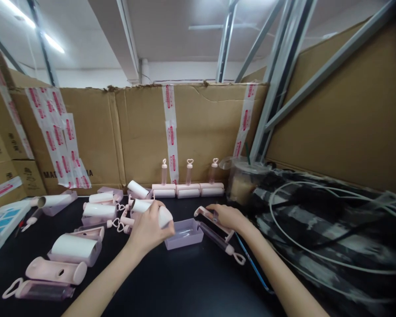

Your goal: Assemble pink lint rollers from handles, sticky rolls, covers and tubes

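The left hand (153,225) gripped a white roll (165,216), its middle hidden; the right hand (227,216) apparently held a partly covered pink case (203,211).

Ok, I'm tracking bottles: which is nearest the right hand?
The bottle lying just beside the right hand, its loop towards the camera. The other lying bottles are farther left; three upright bottles stand behind.

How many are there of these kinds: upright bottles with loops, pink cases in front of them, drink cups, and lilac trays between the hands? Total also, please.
Upright bottles: 3
Pink cases: 3
Drink cups: 1
Lilac trays: 1
Total: 8
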Demonstrator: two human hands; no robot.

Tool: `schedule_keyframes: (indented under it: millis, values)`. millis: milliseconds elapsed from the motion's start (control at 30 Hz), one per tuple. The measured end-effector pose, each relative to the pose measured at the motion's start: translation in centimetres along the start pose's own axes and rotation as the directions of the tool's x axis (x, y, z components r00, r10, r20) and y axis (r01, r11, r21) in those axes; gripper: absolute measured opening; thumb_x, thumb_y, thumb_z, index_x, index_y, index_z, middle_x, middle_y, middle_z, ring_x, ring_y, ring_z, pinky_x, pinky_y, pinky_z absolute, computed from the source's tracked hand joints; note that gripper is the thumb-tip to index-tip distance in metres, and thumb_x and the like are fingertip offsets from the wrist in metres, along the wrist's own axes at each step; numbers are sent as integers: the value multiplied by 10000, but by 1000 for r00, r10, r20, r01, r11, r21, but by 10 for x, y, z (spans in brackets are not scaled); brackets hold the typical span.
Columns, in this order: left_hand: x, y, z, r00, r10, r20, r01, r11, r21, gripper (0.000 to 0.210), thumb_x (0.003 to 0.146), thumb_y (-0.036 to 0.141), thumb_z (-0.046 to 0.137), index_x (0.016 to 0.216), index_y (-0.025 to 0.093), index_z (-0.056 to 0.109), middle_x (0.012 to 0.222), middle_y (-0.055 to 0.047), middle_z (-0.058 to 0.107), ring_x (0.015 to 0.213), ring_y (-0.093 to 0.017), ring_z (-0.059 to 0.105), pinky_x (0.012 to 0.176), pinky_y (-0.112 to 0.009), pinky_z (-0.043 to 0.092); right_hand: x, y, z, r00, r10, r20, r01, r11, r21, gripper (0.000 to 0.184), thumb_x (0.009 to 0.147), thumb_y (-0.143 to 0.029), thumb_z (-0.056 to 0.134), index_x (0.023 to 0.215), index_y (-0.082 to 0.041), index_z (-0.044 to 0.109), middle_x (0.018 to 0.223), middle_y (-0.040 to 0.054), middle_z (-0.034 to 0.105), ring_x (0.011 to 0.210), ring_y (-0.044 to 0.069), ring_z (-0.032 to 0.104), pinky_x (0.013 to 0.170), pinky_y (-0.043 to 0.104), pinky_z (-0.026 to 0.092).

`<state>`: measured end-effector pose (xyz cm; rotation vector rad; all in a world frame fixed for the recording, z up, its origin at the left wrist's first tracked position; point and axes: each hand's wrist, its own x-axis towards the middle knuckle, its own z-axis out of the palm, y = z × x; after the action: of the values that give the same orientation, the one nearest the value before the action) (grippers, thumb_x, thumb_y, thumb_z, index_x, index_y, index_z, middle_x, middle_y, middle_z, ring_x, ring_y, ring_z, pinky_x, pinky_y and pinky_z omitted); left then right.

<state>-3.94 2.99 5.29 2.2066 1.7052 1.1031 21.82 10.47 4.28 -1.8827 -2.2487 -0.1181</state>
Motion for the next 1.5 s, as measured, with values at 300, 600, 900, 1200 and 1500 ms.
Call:
schedule_keyframes:
  millis: [300, 600, 900, 1200, 1500]
  values:
    - [-7, -1, 10, 970, 166, 180, -227, 883, 410, 348, 737, 343, 450, 1023, 146, 474, 909, -113, 623, 791, -292, 624, 658, -351, 452, -30, -34, -23, 948, -212, -236, 305, 815, 493, 453, 920, -490, 188, 1078, -200, 499, 669, 13, 568, 510, 132, 536, 478, 227, 384]
    - [-7, -4, 9, 972, 138, 188, -204, 893, 400, 315, 721, 336, 454, 984, 163, 468, 885, -86, 627, 780, -289, 626, 617, -334, 445, -58, -79, -19, 788, -538, -298, 558, 423, 714, 307, 925, -360, 324, 757, -179, 507, 666, -14, 476, 462, 80, 436, 526, 244, 391]
    - [-9, -1, 9, 970, 138, 199, -210, 891, 404, 266, 728, 326, 474, 949, 178, 474, 874, -76, 623, 798, -280, 627, 631, -320, 443, -57, -76, -24, 772, -546, -325, 628, 575, 525, 306, 937, -329, 285, 756, -192, 490, 644, 1, 482, 612, 137, 441, 635, 287, 351]
    - [-9, -1, 9, 972, 129, 196, -203, 882, 425, 284, 722, 327, 479, 965, 179, 477, 897, -74, 618, 802, -270, 623, 627, -312, 445, -58, -76, -22, 748, -550, -372, 661, 559, 501, 304, 937, -322, 285, 756, -191, 491, 651, 7, 488, 599, 140, 435, 619, 290, 350]
    - [-9, 0, 8, 977, 130, 166, -191, 879, 437, 291, 739, 331, 451, 977, 167, 485, 891, -78, 621, 778, -270, 622, 615, -321, 445, -59, -76, -21, 737, -544, -400, 666, 489, 563, 285, 932, -297, 296, 756, -191, 493, 655, 11, 493, 588, 136, 445, 582, 281, 360]
